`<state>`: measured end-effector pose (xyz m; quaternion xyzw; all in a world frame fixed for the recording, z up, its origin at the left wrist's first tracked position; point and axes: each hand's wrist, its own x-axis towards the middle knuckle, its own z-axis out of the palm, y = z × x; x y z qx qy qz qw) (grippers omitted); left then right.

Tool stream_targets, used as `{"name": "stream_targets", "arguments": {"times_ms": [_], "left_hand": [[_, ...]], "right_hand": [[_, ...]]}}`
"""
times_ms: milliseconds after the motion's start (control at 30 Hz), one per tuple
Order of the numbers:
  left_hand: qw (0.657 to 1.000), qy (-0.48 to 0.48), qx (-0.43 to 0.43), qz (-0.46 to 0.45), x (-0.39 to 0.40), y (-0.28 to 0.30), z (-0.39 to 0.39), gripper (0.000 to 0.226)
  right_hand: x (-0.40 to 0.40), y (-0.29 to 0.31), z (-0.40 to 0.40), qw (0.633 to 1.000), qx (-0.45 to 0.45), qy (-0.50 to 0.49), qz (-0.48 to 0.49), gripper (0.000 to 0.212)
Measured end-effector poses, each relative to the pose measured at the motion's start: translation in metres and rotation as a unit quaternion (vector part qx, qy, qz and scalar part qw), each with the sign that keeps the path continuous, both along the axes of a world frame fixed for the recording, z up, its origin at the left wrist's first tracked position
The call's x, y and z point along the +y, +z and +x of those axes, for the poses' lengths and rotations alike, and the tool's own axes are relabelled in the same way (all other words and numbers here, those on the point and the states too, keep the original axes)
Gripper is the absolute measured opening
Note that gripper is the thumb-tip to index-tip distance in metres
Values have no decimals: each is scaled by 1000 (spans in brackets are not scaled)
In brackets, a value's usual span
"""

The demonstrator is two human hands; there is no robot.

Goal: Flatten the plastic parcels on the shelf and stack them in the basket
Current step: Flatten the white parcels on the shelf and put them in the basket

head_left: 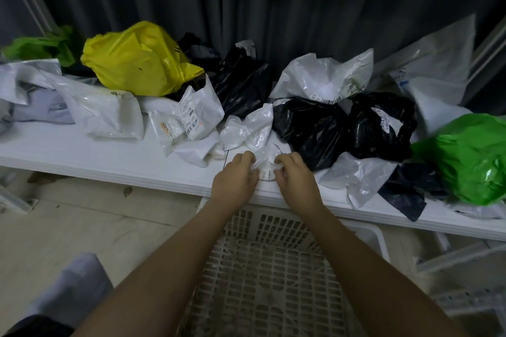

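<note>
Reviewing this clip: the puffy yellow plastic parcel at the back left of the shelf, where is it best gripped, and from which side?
Probably its near right corner. The puffy yellow plastic parcel bulges in the middle, too rounded to pinch, but tapers to a thin point there. Reaching from the front, over the white shelf edge, seems clearest, since the crumpled black plastic parcel crowds its right side.

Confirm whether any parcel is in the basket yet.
No: the basket shows only its bare lattice floor, and both hands hold a white parcel on the shelf.
</note>
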<state>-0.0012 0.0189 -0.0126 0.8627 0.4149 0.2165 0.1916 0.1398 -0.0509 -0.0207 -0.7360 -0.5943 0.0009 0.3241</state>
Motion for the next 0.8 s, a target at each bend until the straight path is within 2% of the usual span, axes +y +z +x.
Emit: {"name": "stream_targets", "arguments": {"times_ms": [100, 167, 267, 333, 433, 533, 633, 733, 800], "left_hand": [[998, -3, -28, 52, 5, 4, -9, 21], [996, -5, -62, 61, 7, 12, -15, 20], [992, -21, -122, -11, 13, 24, -22, 20], [984, -19, -157, -81, 16, 30, -24, 19], [980, 0, -163, -114, 20, 34, -26, 21], [971, 17, -184, -155, 25, 30, -24, 22], [956, 29, -216, -196, 28, 26, -20, 25], [966, 3, -205, -160, 21, 16, -17, 40], [981, -30, -160, -102, 15, 5, -16, 48]], "right_hand": [[-2, 14, -6, 996, 86, 3, 33, 21], [-3, 24, -10, 990, 139, 6, 33, 31], [-1, 33, -13, 971, 238, 28, -15, 60], [2, 35, -16, 944, 321, 57, -56, 69], [6, 32, -23, 893, 434, 78, -87, 63], [10, 29, -29, 888, 447, 44, -98, 47], [14, 29, -31, 871, 476, -4, -117, 40], [15, 27, -29, 867, 485, -24, -116, 29], [17, 24, -26, 866, 484, -39, -119, 33]]}}
